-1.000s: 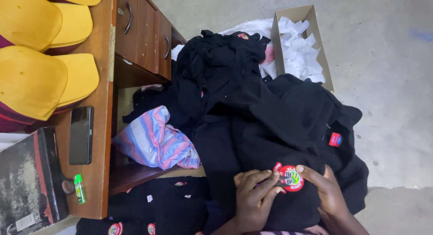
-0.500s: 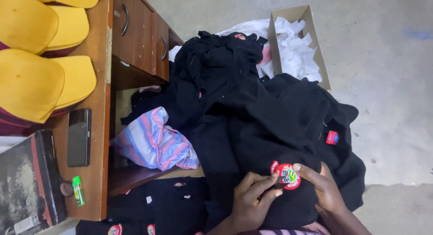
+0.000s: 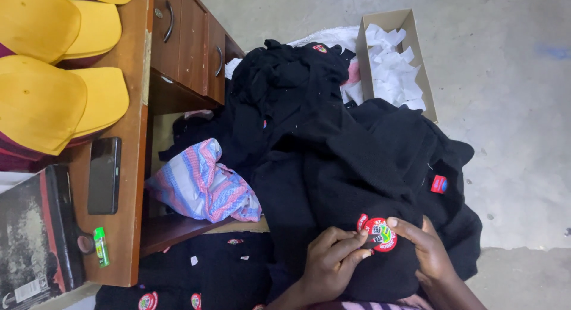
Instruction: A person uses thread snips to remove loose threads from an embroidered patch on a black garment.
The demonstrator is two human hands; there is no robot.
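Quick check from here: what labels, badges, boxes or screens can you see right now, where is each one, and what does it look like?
Round badge: red, on the black garment, between left hand and right hand.
Small tag: red, squarish, right on the black fabric.
Cardboard box: open, brown, top, holding white pieces.
Phone: dark screen, on the wooden desk.
Dark box: bottom left, red-edged.

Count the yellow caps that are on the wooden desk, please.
4, stacked in two pairs at the left of the wooden desk: the upper pair and, the lower pair and. More may sit outside the picture.
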